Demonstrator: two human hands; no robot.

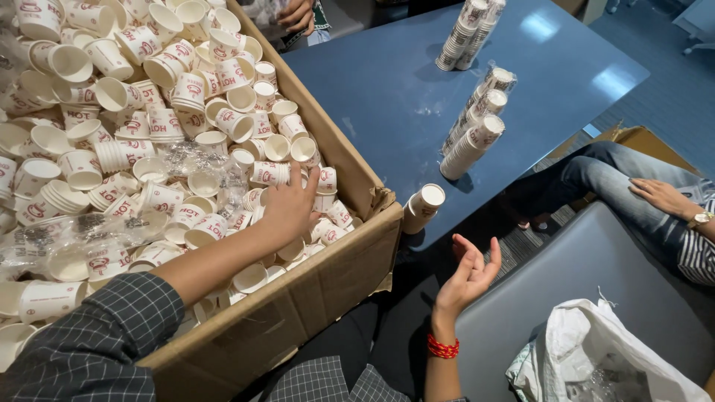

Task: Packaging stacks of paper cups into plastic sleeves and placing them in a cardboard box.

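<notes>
Blue table holds four cup stacks; left hand spread on boxed cups, right hand open, empty.

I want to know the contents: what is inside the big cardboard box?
The cardboard box holds loose white paper cups and clear plastic wrap. The left hand reaches among them. The box's bottom is covered.

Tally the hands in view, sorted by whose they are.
Wearer's hands: 2, namely left hand on the loose cups in the cardboard box, and right hand, open and empty
Other people's hands: 2, namely far hand and hand on knee
Total: 4
</notes>
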